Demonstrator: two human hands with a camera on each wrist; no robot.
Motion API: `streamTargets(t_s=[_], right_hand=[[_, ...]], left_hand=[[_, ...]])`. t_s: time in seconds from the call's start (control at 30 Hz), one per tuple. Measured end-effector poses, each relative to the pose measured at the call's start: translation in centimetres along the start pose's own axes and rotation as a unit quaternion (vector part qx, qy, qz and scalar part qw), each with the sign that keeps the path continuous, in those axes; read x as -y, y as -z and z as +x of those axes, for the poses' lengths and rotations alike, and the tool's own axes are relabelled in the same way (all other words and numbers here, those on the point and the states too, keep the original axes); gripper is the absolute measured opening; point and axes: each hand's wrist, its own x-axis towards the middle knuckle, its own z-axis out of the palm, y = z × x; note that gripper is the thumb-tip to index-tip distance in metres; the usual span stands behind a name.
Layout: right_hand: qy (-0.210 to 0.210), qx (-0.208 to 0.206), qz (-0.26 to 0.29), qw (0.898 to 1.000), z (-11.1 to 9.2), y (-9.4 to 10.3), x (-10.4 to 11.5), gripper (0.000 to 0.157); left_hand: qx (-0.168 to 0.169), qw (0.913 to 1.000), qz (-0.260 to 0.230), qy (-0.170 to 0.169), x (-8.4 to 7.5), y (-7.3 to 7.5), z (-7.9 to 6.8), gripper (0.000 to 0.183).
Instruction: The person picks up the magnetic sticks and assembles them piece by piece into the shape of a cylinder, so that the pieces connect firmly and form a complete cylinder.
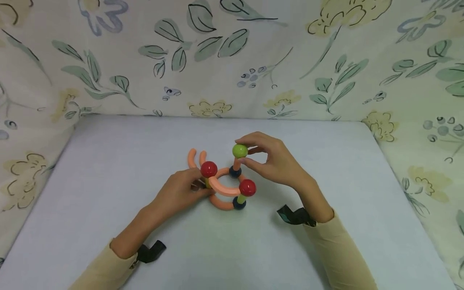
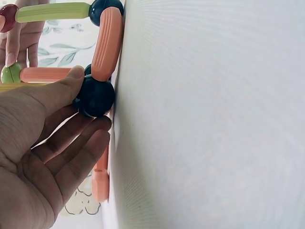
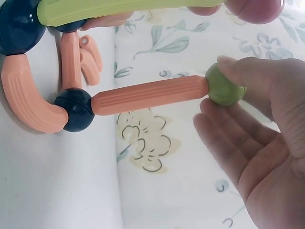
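Observation:
A magnetic ball-and-stick frame stands on the white table, its base a ring of curved orange sticks (image 1: pixel 221 204) and dark blue balls (image 1: pixel 239 203). Two red balls (image 1: pixel 247 187) sit higher up, joined by a curved orange stick (image 1: pixel 224 188). My left hand (image 1: pixel 179 187) holds a dark blue ball (image 2: pixel 95 98) of the base, thumb on top and fingertips beneath. With thumb and fingers my right hand (image 1: pixel 270 155) pinches a light green ball (image 3: pixel 226 85) at the top end of an upright straight orange stick (image 3: pixel 150 94). That stick's lower end meets another blue ball (image 3: pixel 74 109).
Two loose curved orange sticks (image 1: pixel 191 158) lie behind the left hand, beyond the frame. The white tabletop (image 1: pixel 145 249) spreads around, with a flower-patterned cloth (image 1: pixel 224 80) rising behind it. A dark strap (image 1: pixel 295 215) is on each wrist.

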Motion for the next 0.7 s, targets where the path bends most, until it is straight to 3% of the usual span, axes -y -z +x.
streamTargets(t_s=[0.27,0.5,0.7], right_hand=[[0.004,0.007,-0.001,1.000,0.10,0.16,0.29,0.048],[-0.028,0.006,-0.006,1.000,-0.46,-0.23,-0.20,0.051],[-0.005,-0.002,-0.011,1.000,0.19,-0.49,-0.12,0.049]], left_hand=[[-0.006,1.0000,-0.003,0.005,-0.07,0.06,-0.09,0.033],[0.010,0.9999,-0.007,0.010,0.02,-0.34,-0.42,0.026],[-0.002,1.0000,0.004,-0.002,-0.01,0.33,-0.15,0.030]])
